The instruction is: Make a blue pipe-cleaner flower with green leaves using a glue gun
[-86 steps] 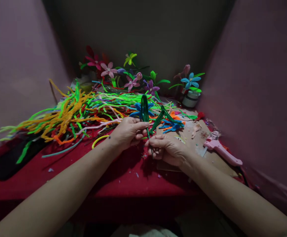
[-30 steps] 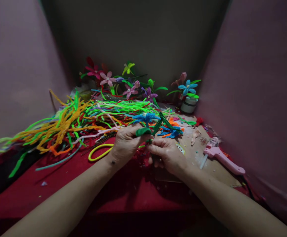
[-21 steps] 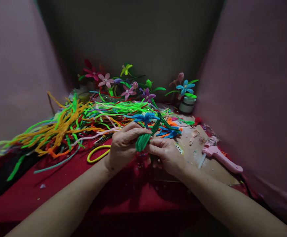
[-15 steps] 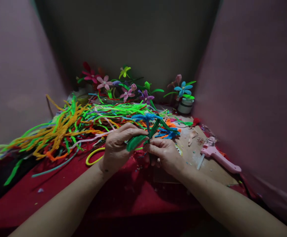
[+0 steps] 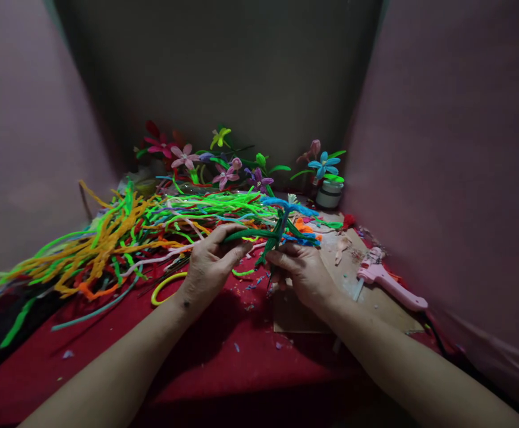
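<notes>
Between my hands is a pipe cleaner flower point(image 5: 289, 207) with blue petals, a pale centre and dark green leaves. My right hand point(image 5: 301, 270) pinches its stem below the petals. My left hand point(image 5: 214, 258) has thumb and fingers closed around the outer end of a long green leaf point(image 5: 254, 234), which stretches out to the left from the stem. More green leaves hang around the stem and partly hide it. The fingertips of my right hand cover the lower stem.
Loose pipe cleaners point(image 5: 120, 238) in many colours heap up on the left of the red cloth point(image 5: 223, 362). A yellow ring point(image 5: 166, 290) lies by my left wrist. At right, a pink glue gun point(image 5: 393, 282) rests on a board point(image 5: 301, 318). Finished flowers point(image 5: 223, 175) and a jar point(image 5: 329, 194) stand behind.
My left hand has moved slightly outward, drawing the green leaf out to the left. The blue flower has shifted right and tilted, and its pale centre now shows.
</notes>
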Action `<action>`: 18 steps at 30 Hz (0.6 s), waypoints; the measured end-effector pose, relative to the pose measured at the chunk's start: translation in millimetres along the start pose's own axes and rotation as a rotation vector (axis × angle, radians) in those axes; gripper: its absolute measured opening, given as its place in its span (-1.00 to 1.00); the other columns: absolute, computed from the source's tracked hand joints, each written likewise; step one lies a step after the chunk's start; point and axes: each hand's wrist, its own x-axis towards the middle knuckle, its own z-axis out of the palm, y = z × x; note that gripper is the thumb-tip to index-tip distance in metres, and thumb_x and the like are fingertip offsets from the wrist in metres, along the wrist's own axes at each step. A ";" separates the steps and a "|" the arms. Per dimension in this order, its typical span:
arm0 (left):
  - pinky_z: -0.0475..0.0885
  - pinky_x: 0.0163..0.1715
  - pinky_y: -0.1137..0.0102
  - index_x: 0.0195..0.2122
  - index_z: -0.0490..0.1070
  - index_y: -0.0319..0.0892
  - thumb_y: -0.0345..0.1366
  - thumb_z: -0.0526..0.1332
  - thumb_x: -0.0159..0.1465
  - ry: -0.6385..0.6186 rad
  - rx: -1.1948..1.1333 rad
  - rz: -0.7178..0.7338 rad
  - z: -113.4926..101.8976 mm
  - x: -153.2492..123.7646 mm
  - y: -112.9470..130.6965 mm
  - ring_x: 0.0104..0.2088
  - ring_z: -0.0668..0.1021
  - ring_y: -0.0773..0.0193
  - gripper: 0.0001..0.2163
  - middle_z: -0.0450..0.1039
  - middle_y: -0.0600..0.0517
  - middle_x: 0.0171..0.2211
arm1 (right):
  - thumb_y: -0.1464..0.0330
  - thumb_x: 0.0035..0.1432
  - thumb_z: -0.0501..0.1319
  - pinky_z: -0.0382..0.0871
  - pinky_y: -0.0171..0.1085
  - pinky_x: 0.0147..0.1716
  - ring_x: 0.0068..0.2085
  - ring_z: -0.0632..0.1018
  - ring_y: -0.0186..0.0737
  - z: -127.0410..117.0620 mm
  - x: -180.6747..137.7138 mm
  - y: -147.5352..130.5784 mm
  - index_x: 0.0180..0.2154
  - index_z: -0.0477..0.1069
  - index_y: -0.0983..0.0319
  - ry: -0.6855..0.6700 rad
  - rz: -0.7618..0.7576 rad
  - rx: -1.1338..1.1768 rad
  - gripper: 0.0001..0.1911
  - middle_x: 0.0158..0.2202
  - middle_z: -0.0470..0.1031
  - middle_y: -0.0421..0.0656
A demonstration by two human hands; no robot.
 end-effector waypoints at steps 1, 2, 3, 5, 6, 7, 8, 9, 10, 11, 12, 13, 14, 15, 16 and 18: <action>0.38 -0.42 0.51 -0.21 0.43 -0.16 -0.28 0.29 0.07 0.012 0.032 0.017 -0.9 0.7 -2.5 -0.39 0.49 0.33 -0.75 0.47 0.04 -0.34 | 0.24 -0.13 0.34 0.14 -0.46 -0.78 -0.73 0.32 -0.47 -0.9 0.7 0.1 -0.57 0.42 0.30 0.002 -0.006 0.003 -0.74 -0.70 0.37 -0.26; 0.38 -0.41 0.51 -0.20 0.42 -0.16 -0.27 0.27 0.09 0.025 0.070 0.045 -2.1 1.6 -5.0 -0.39 0.48 0.34 -0.76 0.46 0.04 -0.33 | 0.24 -0.14 0.34 0.14 -0.46 -0.79 -0.73 0.32 -0.46 -1.6 1.3 0.4 -0.57 0.41 0.30 0.004 -0.009 0.002 -0.75 -0.69 0.39 -0.25; 0.38 -0.39 0.50 -0.18 0.42 -0.15 -0.27 0.25 0.11 0.039 0.117 0.082 -3.6 2.8 -7.4 -0.37 0.48 0.34 -0.76 0.46 0.03 -0.30 | 0.25 -0.14 0.34 0.13 -0.45 -0.79 -0.73 0.32 -0.46 -2.1 1.8 0.6 -0.57 0.41 0.30 0.005 -0.012 0.000 -0.75 -0.67 0.39 -0.24; 0.37 -0.33 0.49 -0.11 0.39 -0.14 -0.28 0.23 0.12 0.084 0.222 0.178 -6.9 5.9 -11.7 -0.31 0.47 0.32 -0.71 0.43 0.01 -0.23 | 0.25 -0.13 0.33 0.11 -0.45 -0.80 -0.74 0.30 -0.46 -2.5 2.3 0.8 -0.59 0.41 0.30 0.010 -0.017 -0.018 -0.75 -0.69 0.38 -0.25; 0.37 -0.31 0.48 -0.07 0.37 -0.14 -0.29 0.23 0.12 0.113 0.273 0.226 -8.4 7.8 -13.5 -0.28 0.46 0.31 -0.68 0.40 0.01 -0.20 | 0.24 -0.13 0.33 0.10 -0.45 -0.81 -0.75 0.29 -0.47 -2.4 2.2 0.3 -0.60 0.40 0.30 0.016 -0.022 -0.030 -0.74 -0.71 0.36 -0.25; 0.37 -0.30 0.47 -0.05 0.36 -0.13 -0.30 0.24 0.11 0.141 0.319 0.264 -9.8 9.6 -15.3 -0.27 0.46 0.31 -0.65 0.38 0.01 -0.20 | 0.24 -0.14 0.33 0.09 -0.45 -0.81 -0.76 0.28 -0.47 -2.4 2.0 -0.7 -0.61 0.40 0.30 0.022 -0.028 -0.041 -0.74 -0.73 0.35 -0.26; 0.37 -0.30 0.47 -0.03 0.34 -0.13 -0.31 0.23 0.12 0.162 0.354 0.288 -10.8 11.3 -17.1 -0.28 0.45 0.31 -0.65 0.37 0.01 -0.21 | 0.24 -0.14 0.33 0.08 -0.44 -0.81 -0.76 0.28 -0.47 -2.6 1.5 -2.7 -0.62 0.40 0.30 0.028 -0.037 -0.052 -0.73 -0.73 0.34 -0.26; 0.36 -0.32 0.47 -0.03 0.33 -0.13 -0.31 0.22 0.12 0.174 0.376 0.297 -11.6 12.8 -19.0 -0.30 0.44 0.32 -0.65 0.36 0.02 -0.22 | 0.24 -0.14 0.33 0.09 -0.45 -0.81 -0.75 0.29 -0.47 -3.6 1.1 -5.7 -0.61 0.40 0.31 0.034 -0.050 -0.059 -0.73 -0.73 0.35 -0.25; 0.36 -0.32 0.46 -0.03 0.32 -0.14 -0.31 0.21 0.13 0.178 0.387 0.297 -12.0 13.9 -21.1 -0.32 0.44 0.32 -0.65 0.36 0.02 -0.25 | 0.24 -0.14 0.33 0.10 -0.45 -0.80 -0.74 0.30 -0.46 -5.4 0.9 -10.0 -0.61 0.41 0.31 0.046 -0.067 -0.060 -0.74 -0.71 0.37 -0.24; 0.36 -0.33 0.45 -0.05 0.32 -0.16 -0.31 0.20 0.14 0.169 0.393 0.291 -11.9 14.5 -23.2 -0.33 0.44 0.32 -0.67 0.36 0.03 -0.27 | 0.25 -0.14 0.33 0.12 -0.45 -0.80 -0.72 0.32 -0.45 -8.5 0.9 -15.4 -0.59 0.42 0.31 0.065 -0.087 -0.053 -0.75 -0.68 0.39 -0.22; 0.36 -0.33 0.44 -0.08 0.33 -0.17 -0.31 0.18 0.15 0.147 0.403 0.285 -11.4 14.6 -25.3 -0.34 0.45 0.32 -0.71 0.37 0.03 -0.29 | 0.26 -0.14 0.33 0.14 -0.44 -0.80 -0.71 0.34 -0.44 -13.0 1.4 -21.8 -0.57 0.42 0.32 0.091 -0.112 -0.042 -0.76 -0.66 0.41 -0.21; 0.36 -0.33 0.43 -0.12 0.35 -0.18 -0.31 0.16 0.17 0.112 0.420 0.285 -10.4 14.2 -27.3 -0.34 0.45 0.31 -0.76 0.38 0.03 -0.31 | 0.26 -0.15 0.34 0.15 -0.44 -0.80 -0.71 0.36 -0.43 -19.0 2.7 -29.0 -0.56 0.43 0.32 0.130 -0.138 -0.031 -0.76 -0.65 0.43 -0.20; 0.36 -0.32 0.42 -0.18 0.37 -0.18 -0.31 0.14 0.18 0.069 0.447 0.295 -9.0 13.2 -29.0 -0.35 0.46 0.30 -0.81 0.39 0.03 -0.33 | 0.26 -0.17 0.35 0.15 -0.44 -0.81 -0.71 0.36 -0.42 -26.2 5.0 -36.5 -0.56 0.42 0.32 0.169 -0.161 -0.024 -0.76 -0.65 0.43 -0.20; 0.35 -0.31 0.41 -0.24 0.38 -0.18 -0.32 0.12 0.19 0.019 0.479 0.314 -7.3 12.0 -30.3 -0.35 0.46 0.29 -0.86 0.40 0.02 -0.36 | 0.26 -0.18 0.35 0.14 -0.43 -0.82 -0.73 0.35 -0.42 -34.6 8.3 -43.8 -0.56 0.42 0.31 0.204 -0.187 -0.038 -0.75 -0.66 0.42 -0.21; 0.34 -0.30 0.40 -0.29 0.39 -0.18 -0.34 0.10 0.21 -0.031 0.508 0.341 -5.4 10.5 -31.3 -0.35 0.46 0.28 -0.89 0.41 0.02 -0.37 | 0.27 -0.18 0.36 0.14 -0.43 -0.83 -0.73 0.35 -0.42 -43.6 12.9 -50.5 -0.56 0.41 0.32 0.234 -0.200 -0.093 -0.76 -0.68 0.41 -0.21; 0.33 -0.29 0.40 -0.35 0.40 -0.17 -0.37 0.07 0.22 -0.114 0.547 0.393 -1.8 7.4 -32.1 -0.35 0.45 0.28 -0.88 0.41 0.01 -0.41 | 0.29 -0.16 0.35 0.13 -0.43 -0.83 -0.75 0.32 -0.43 -62.5 25.9 -60.6 -0.58 0.40 0.32 0.300 -0.206 -0.279 -0.77 -0.73 0.37 -0.22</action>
